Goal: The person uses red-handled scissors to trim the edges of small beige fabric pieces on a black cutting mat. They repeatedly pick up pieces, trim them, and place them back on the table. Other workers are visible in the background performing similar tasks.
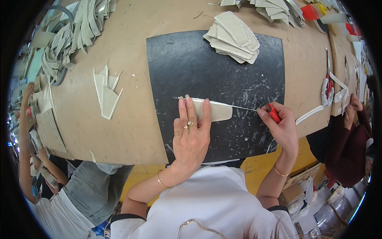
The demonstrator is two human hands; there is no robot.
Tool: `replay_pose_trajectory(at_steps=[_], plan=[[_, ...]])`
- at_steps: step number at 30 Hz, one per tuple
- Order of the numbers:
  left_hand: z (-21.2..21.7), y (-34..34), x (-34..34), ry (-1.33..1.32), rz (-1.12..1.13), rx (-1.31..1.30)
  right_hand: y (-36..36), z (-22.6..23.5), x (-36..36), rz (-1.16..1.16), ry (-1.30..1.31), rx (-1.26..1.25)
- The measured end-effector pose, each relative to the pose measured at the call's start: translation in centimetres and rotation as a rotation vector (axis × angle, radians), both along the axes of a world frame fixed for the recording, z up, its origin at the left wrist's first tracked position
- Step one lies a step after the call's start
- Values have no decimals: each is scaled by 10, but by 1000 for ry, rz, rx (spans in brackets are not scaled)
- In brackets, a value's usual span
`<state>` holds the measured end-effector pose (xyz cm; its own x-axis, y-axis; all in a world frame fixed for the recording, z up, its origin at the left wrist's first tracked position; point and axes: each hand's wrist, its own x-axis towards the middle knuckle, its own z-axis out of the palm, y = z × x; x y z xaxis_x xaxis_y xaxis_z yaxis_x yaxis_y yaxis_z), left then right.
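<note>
A beige, tapered fabric piece (217,112) lies on the black mat (191,59), with a white strip (215,102) along its far edge. My left hand (191,137) rests flat on its left part, fingers stretched out and pressing on that edge. From the piece's right corner a thin white cord (244,107) runs taut to my right hand (282,125), where thumb and forefinger pinch it. Tucked in the same hand is a small red-handled tool (274,113); its working end is hidden. A pile of similar beige pieces (234,36) sits at the mat's far edge.
Several white-edged pieces (106,95) lie on the tan table (127,131) at left. Strip bundles (85,26) and more pieces (274,10) lie farther back. Red-handled scissors (327,89) and a white strip (309,114) are at right. Other people work on both sides.
</note>
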<state>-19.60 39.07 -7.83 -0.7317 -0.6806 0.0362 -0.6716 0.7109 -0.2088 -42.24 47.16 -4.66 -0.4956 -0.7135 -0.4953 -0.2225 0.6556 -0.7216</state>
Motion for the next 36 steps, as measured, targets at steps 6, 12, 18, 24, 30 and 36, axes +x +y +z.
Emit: replay_pose_trajectory(at_steps=[6,12,18,24,30,36], plan=[[1,5,-2,-71,-18,65,5,-1,-2,10,-8,4],[-1,8,-3,-64,-16,70,10,-1,-5,88,28,-9],[-12,10,3,10,21,77,6,14,1,181,-121,-63],[-11,7,8,167,15,150,-39,22,16,325,-13,217],[-7,-2,9,338,-18,590,-65,17,38,358,148,211],[-6,2,3,294,-19,496,-48,22,46,367,217,160]])
